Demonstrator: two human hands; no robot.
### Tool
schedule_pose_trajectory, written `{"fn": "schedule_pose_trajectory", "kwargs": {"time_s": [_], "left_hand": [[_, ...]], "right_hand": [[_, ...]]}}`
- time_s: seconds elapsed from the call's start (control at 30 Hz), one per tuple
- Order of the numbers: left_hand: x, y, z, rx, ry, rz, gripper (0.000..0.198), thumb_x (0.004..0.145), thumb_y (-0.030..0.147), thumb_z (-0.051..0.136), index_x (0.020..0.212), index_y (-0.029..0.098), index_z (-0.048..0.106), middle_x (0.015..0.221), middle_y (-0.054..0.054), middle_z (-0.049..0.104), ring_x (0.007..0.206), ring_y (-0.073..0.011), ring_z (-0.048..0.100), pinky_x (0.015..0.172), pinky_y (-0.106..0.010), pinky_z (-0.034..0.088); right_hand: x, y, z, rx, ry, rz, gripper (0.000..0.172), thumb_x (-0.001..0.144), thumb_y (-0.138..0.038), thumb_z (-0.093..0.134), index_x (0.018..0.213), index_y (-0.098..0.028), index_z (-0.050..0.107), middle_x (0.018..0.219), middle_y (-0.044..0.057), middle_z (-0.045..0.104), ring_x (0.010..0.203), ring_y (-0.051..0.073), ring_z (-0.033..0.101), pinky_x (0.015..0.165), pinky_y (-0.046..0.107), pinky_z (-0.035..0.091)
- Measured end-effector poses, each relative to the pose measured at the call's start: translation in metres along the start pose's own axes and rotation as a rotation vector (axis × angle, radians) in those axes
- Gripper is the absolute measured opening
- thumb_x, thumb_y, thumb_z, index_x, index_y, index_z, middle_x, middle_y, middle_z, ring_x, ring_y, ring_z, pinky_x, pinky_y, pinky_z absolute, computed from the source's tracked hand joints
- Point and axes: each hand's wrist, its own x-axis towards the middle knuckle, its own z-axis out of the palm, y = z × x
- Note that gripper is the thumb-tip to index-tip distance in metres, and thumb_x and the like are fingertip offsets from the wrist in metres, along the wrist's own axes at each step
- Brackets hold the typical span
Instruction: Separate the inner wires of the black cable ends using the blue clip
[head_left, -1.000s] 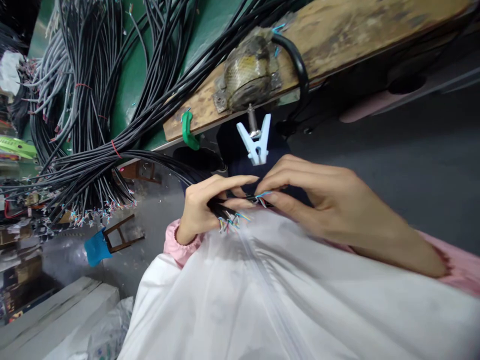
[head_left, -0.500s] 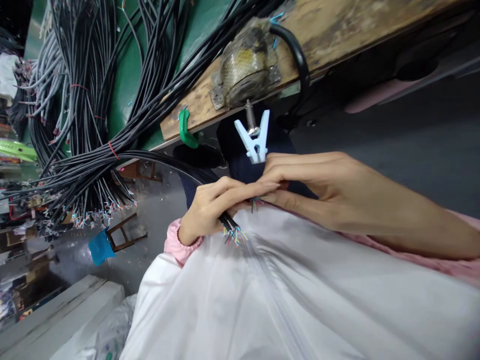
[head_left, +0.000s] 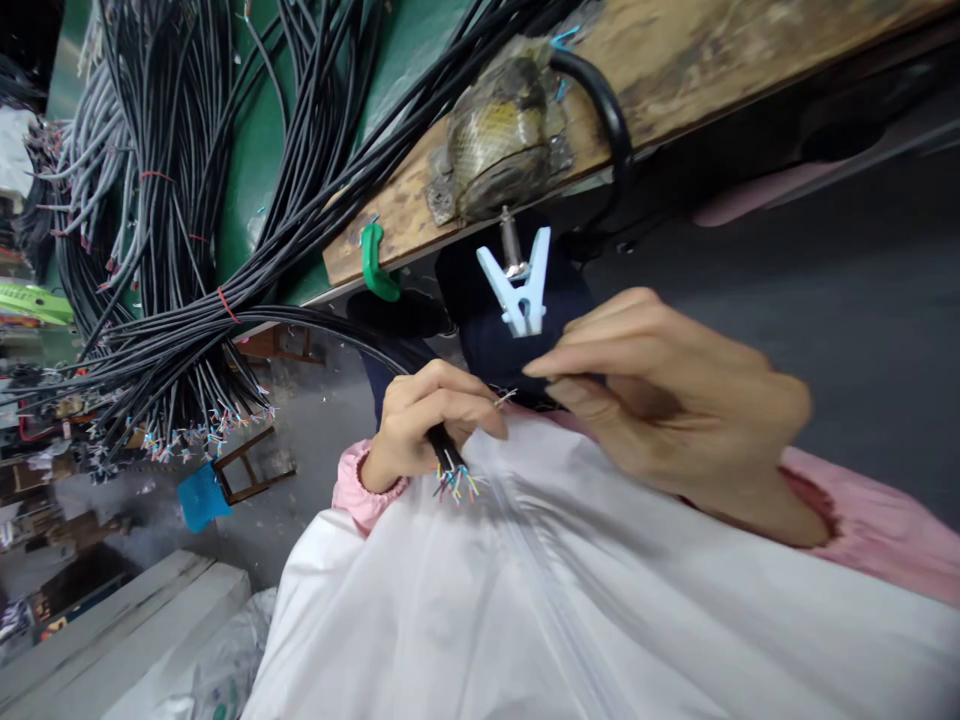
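Observation:
My left hand (head_left: 431,415) is closed around a bundle of black cables (head_left: 444,448). The stripped ends hang below it, showing thin coloured wires (head_left: 457,483). One bare wire end (head_left: 507,397) pokes out by the index finger and thumb. To the right, my right hand (head_left: 660,400) is apart from the left, thumb and fingertips drawn together in a pinch. Anything between those tips is too small to make out. Just above the hands, a light-blue clip (head_left: 519,290) shaped like a clothespin sits on the shaft of a small motor (head_left: 501,140) wrapped in clear plastic.
Long bundles of black cables (head_left: 169,130) tied with red bands lie across the green table (head_left: 251,170). A green clamp (head_left: 377,262) grips the wooden board (head_left: 712,70) carrying the motor. A blue stool (head_left: 202,495) stands on the floor at left.
My right hand has drawn away from the left, rightwards, its fingers still pinched. The left hand keeps the cables, whose ends have shifted slightly left and down.

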Motion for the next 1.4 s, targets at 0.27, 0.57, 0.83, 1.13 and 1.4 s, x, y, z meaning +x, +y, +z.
{"fn": "schedule_pose_trajectory", "kwargs": {"time_s": [0.27,0.57,0.83,1.13,1.4], "left_hand": [[0.007,0.003,-0.006,0.028,-0.058,-0.125,0.014,0.092,0.031,0.066,0.093,0.018,0.069,0.071,0.001,0.071,0.058,-0.0077,0.064,0.053,-0.018,0.049],[0.015,0.007,0.004,0.044,0.073,-0.140,0.026,0.082,0.035,0.077,0.066,0.017,0.066,0.055,0.003,0.062,0.045,-0.0061,0.052,0.042,-0.020,0.036],[0.026,0.012,0.015,0.138,0.284,-0.193,0.027,0.081,0.034,0.076,0.063,0.017,0.066,0.051,0.004,0.058,0.043,-0.0058,0.050,0.042,-0.021,0.037],[0.037,0.014,0.023,0.170,0.295,-0.218,0.030,0.080,0.030,0.078,0.059,0.016,0.061,0.050,0.006,0.055,0.043,-0.0048,0.048,0.042,-0.019,0.034],[0.029,0.010,0.022,0.201,0.281,-0.158,0.030,0.080,0.038,0.078,0.062,0.016,0.067,0.051,0.004,0.060,0.042,-0.0055,0.051,0.040,-0.019,0.038]], "right_hand": [[-0.001,0.004,0.005,-0.202,-0.042,-0.170,0.019,0.091,-0.007,0.055,0.090,-0.025,0.061,0.076,0.004,0.068,0.074,0.019,0.056,0.065,0.037,0.047],[0.013,0.029,-0.012,0.085,-0.092,0.225,0.019,0.096,-0.031,0.057,0.080,-0.024,0.064,0.076,0.005,0.066,0.070,0.015,0.061,0.061,0.032,0.048],[0.043,0.029,0.029,0.982,-0.107,0.884,0.056,0.065,-0.074,0.075,0.071,-0.019,0.069,0.069,0.002,0.062,0.061,0.012,0.056,0.058,0.027,0.052],[0.047,0.028,0.030,0.913,-0.100,0.984,0.062,0.054,-0.077,0.079,0.057,-0.018,0.059,0.055,-0.001,0.053,0.049,0.011,0.051,0.044,0.024,0.044],[0.026,0.043,0.024,0.880,-0.113,0.907,0.065,0.065,-0.087,0.061,0.058,-0.022,0.061,0.053,0.001,0.054,0.048,0.014,0.047,0.044,0.028,0.042]]}}
